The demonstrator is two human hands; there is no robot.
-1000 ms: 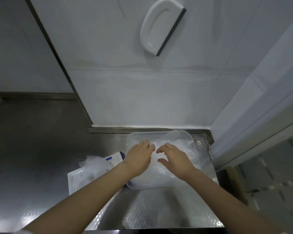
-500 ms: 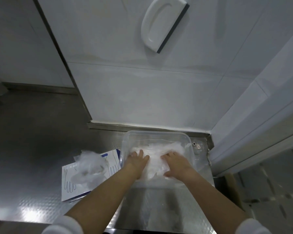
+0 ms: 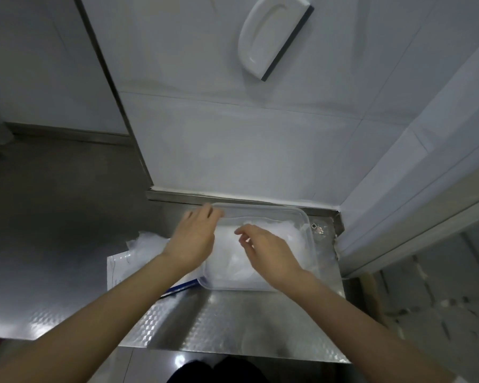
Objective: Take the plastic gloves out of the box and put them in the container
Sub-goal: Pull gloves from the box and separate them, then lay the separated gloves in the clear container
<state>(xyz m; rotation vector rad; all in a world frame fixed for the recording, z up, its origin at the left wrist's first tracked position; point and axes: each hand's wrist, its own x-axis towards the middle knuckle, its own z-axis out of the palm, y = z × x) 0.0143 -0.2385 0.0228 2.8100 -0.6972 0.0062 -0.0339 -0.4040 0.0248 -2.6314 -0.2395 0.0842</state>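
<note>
left grip (image 3: 194, 244) is lifting off the pressed-down pile, open, reaching toward the container (image 3: 307, 225) at its far-left rim | right grip (image 3: 266, 255) is rising too, loosely curled, empty | plastic gloves (image 3: 284, 237) are lying in the container | crumpled wad (image 3: 147, 241) is sitting on the box (image 3: 119, 270), so likely unfinished

L forearm (image 3: 116, 308) & R forearm (image 3: 351, 316) bare, reaching fwd from the bottom corners, converging. L hand (image 3: 194, 241) palm down, fingers straight, tips blurred. R hand (image 3: 270, 254) just beside it, back up, fingers loosely curled under, thumb fwd. Hands close, not touching.
</note>
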